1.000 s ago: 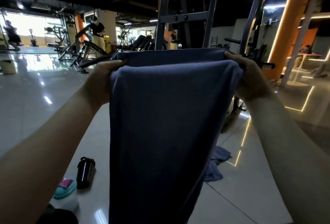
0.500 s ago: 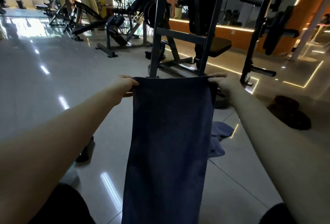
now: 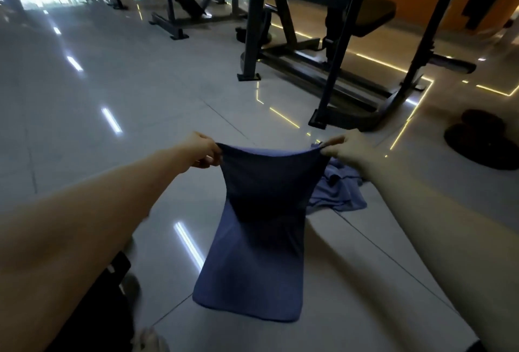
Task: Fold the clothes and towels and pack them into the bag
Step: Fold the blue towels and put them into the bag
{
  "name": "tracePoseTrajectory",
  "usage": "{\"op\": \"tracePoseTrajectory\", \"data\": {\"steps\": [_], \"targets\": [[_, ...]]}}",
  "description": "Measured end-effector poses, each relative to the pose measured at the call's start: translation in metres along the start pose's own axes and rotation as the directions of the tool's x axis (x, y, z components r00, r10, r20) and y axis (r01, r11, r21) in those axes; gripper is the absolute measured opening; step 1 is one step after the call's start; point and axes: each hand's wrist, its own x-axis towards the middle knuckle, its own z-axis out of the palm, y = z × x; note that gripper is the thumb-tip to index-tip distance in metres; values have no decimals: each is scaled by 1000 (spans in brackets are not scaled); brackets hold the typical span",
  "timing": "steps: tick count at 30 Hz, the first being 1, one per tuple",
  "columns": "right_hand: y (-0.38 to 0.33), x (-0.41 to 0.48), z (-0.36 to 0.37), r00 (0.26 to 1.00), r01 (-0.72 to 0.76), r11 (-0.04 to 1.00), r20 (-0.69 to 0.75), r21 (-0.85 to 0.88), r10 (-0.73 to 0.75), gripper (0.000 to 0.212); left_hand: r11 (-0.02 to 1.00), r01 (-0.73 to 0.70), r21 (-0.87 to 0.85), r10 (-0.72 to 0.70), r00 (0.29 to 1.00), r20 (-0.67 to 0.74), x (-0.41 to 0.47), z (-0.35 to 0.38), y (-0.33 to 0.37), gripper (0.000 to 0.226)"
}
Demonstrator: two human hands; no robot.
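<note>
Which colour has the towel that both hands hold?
Plain dark blue towel, no pattern; the head view shows it.

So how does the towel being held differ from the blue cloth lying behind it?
The held towel is pinched by the left hand and right hand; the crumpled cloth lies untouched on the floor. The held towel drapes smooth, the crumpled cloth bunched. Both are blue.

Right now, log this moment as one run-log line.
left hand: pinches towel corner | right hand: pinches other corner | towel: lower end on floor | blue cloth: crumpled beyond
</note>
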Motion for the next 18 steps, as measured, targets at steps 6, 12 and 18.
{"op": "tracePoseTrajectory", "data": {"steps": [6,12,18], "targets": [[43,-34,26,853,2,950,496,-311,161,8,973,199,-120,-184,975,120,-8,16,-63,26],[110,-78,118,833,-25,938,511,-346,211,16,842,473,-258,-452,881,140,-37,70,-176,27],[176,-128,177,873,-89,947,434,-310,224,42,828,482,-288,-520,851,-70,-47,102,-265,16]]}}
